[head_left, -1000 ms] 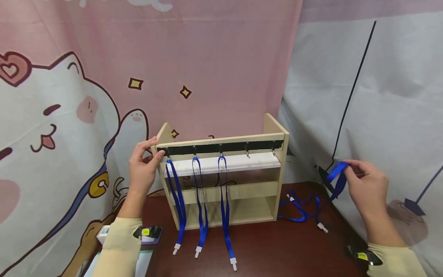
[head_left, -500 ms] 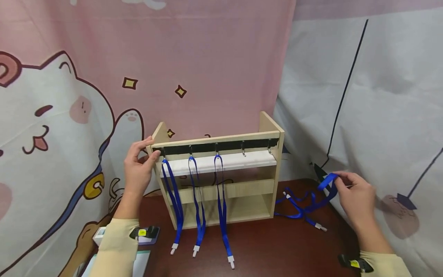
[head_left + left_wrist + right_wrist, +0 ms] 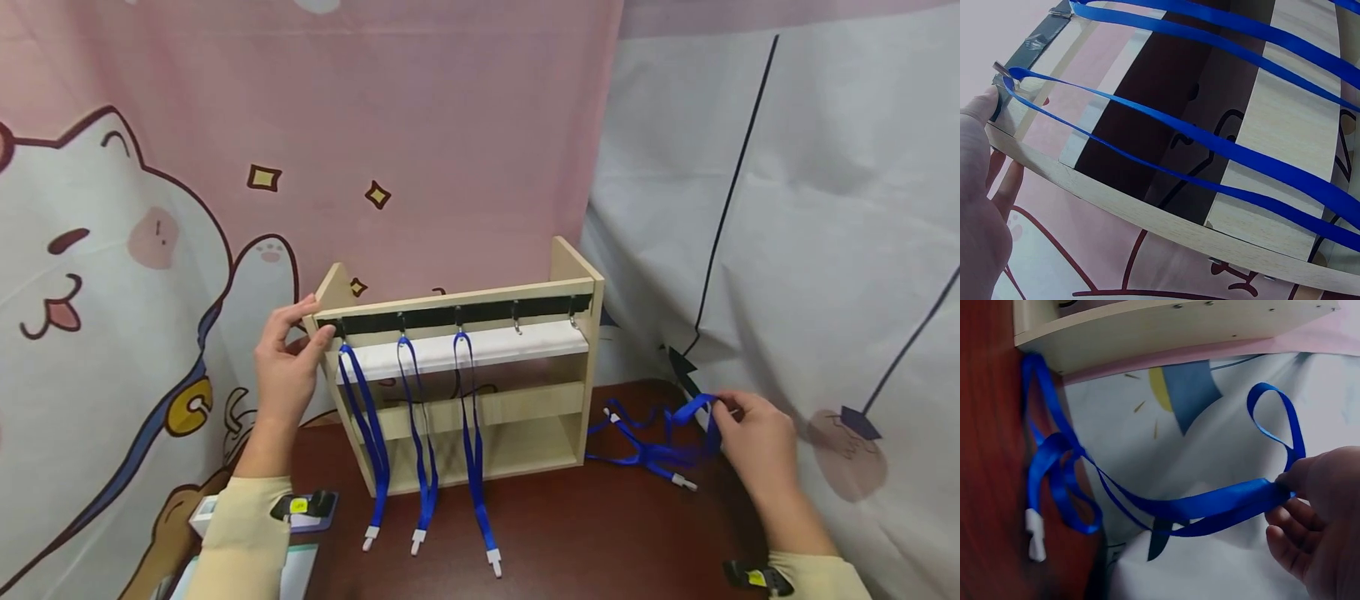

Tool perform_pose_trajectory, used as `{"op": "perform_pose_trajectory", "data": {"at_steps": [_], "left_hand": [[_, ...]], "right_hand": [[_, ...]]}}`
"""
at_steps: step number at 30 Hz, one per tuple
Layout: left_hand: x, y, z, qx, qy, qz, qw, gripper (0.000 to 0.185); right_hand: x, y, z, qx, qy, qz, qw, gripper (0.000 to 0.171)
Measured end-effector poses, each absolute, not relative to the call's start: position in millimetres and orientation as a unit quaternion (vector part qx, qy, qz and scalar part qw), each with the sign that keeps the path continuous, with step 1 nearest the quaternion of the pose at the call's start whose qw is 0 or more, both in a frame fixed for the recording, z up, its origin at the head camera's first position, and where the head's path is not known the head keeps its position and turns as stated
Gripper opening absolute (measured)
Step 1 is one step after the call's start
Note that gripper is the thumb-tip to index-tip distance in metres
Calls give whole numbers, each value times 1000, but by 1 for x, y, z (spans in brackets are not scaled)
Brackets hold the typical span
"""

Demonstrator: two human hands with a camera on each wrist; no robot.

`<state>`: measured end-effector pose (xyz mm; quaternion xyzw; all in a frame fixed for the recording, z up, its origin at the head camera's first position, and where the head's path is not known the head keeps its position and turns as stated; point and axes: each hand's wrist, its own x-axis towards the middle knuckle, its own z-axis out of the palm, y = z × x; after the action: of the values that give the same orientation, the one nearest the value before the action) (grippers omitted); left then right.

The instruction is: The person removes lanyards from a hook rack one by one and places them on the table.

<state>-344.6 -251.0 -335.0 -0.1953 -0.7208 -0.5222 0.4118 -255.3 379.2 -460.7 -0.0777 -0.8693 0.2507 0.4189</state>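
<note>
My left hand [image 3: 288,367] holds the upper left corner of a light wooden rack [image 3: 536,401], thumb on its front and fingers behind the side panel. Three blue lanyards [image 3: 482,512] hang from hooks on the rack's black strip [image 3: 487,312], white clips at their lower ends. To the right of the rack, my right hand [image 3: 757,442] pinches another blue lanyard [image 3: 1210,501], with a small loop standing up past the fingertips in the right wrist view. Its strap runs down to a blue tangle [image 3: 647,454] with white clips on the table.
Two hooks at the right [image 3: 516,318] carry no lanyard. A white ledge [image 3: 525,343] runs below the hooks. At the left lie a white box [image 3: 202,515] and a pale flat item [image 3: 302,567], partly behind the left sleeve. Printed curtains stand close behind and right of the brown table [image 3: 585,533].
My right hand has lowered with the lanyard, and the strap has sunk closer to the tangle. The left hand keeps its hold on the rack. The head view has turned slightly right.
</note>
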Motion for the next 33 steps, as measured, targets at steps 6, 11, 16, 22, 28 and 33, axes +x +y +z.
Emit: {"op": "perform_pose_trajectory", "data": {"at_steps": [6,11,16,22,28,33], "left_hand": [[-343,-253,-334,-188,-723,-522,412,38],[-344,-252,-334,-184,-724,-521,413,38],[-342,-249,-332,-188,-720,-528,409,37],[-342,-250,-332,-185,-720,-531,408,37],[-342,-250,-333,-185,-719,-530,409,37],[-341,-249,-333,-183,-721,-528,410,37]], "right_hand": [[-258,383,-486,-49,-900,235,364,10],[-264,390,-505,-23,-906,234,352,10],[-270,398,-519,-12,-911,236,338,8],[-276,402,-531,8,-912,243,331,6],[-278,401,-543,15,-920,245,307,8],[-282,400,-549,13,-928,258,269,7]]}}
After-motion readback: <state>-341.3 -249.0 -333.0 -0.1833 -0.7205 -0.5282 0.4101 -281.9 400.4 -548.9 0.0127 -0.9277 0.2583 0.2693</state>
